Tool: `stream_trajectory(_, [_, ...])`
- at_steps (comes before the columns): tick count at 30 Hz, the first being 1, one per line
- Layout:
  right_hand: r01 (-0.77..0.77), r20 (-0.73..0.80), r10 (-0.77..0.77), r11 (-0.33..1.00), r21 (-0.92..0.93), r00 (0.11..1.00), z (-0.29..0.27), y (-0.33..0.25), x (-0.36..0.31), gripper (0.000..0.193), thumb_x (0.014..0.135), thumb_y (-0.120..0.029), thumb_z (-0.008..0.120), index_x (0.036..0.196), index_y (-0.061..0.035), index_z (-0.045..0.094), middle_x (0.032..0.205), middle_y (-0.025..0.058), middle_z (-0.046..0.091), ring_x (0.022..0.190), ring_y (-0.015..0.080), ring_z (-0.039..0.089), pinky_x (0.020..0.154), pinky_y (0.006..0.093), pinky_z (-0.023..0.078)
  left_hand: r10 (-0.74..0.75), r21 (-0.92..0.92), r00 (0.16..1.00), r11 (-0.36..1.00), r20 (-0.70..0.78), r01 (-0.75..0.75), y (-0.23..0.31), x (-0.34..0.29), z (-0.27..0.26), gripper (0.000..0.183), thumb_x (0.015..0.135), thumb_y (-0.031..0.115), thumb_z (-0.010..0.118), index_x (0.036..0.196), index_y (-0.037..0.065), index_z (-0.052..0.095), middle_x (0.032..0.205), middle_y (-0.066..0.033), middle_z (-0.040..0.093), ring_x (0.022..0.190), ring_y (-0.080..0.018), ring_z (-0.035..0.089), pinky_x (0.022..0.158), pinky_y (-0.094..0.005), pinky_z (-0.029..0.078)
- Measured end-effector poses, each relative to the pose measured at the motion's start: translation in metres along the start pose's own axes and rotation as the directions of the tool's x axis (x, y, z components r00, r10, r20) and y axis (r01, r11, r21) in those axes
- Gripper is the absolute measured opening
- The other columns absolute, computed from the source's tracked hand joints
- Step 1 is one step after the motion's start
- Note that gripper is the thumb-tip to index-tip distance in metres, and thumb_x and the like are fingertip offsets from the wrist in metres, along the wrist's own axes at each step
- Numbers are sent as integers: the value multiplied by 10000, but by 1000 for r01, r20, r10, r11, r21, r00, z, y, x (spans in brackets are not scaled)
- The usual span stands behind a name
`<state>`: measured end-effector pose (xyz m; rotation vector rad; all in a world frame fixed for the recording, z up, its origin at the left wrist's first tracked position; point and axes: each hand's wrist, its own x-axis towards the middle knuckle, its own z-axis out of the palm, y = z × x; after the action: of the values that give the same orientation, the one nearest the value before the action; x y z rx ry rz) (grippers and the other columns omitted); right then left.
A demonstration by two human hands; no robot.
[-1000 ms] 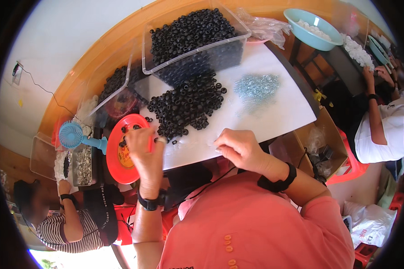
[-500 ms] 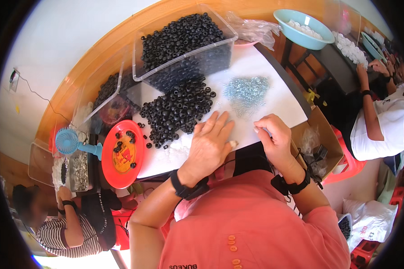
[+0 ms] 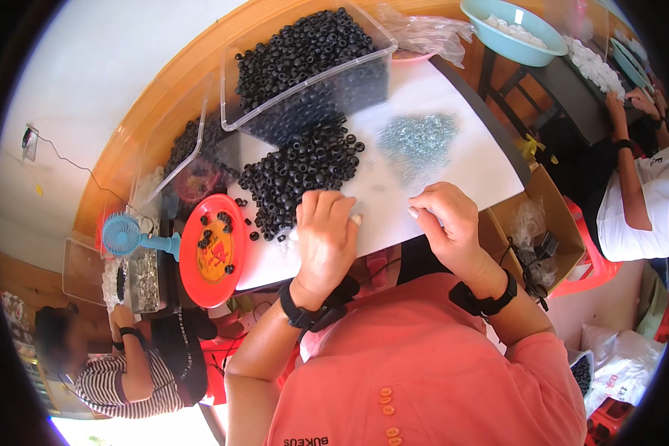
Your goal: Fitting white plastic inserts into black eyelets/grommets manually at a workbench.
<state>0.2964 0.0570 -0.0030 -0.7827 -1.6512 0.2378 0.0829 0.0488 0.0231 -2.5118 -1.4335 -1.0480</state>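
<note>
My left hand (image 3: 324,232) rests at the near edge of the white tabletop (image 3: 453,175), its fingers curled down and their tips hidden. A bit of white material shows beside it. Just beyond lies a loose heap of black beads (image 3: 305,167). To the right, my right hand (image 3: 447,221) is closed, thumb and forefinger brought together over the table's near edge; what is between them, if anything, cannot be made out. Past that hand, small clear bluish beads (image 3: 418,141) are spread on the table.
A clear bin (image 3: 312,82) full of black beads stands at the back. At the left are a red plate (image 3: 191,262) with a few black bead clusters and a blue fan (image 3: 123,233). A cardboard box (image 3: 565,215) sits at the right. Other people work on both sides.
My left hand has drawn left and its outspread fingers have curled in over the white pile. My right hand stays pinched in about the same place. The view has shifted slightly.
</note>
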Motion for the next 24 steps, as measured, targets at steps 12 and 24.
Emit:
stream_trajectory(12, [-138,99,129,986,91,987,5,-11,-4,118,784,58,675,861,-20,631,724,99,608,632,259,595,574,347,448,84,77,994,994,-70,-78,-6,8,5,156,712,-39,581,855,19,599,875,-119,562,859,-325,528,727,-423,423])
stream_trajectory(24, [-410,264,335,855,317,904,47,-14,14,94,891,27,625,971,-9,590,806,129,676,717,215,666,667,318,518,-458,-644,875,624,157,442,11,-8,10,145,881,-23,653,1023,1,663,861,-16,656,702,-67,564,609,-237,464])
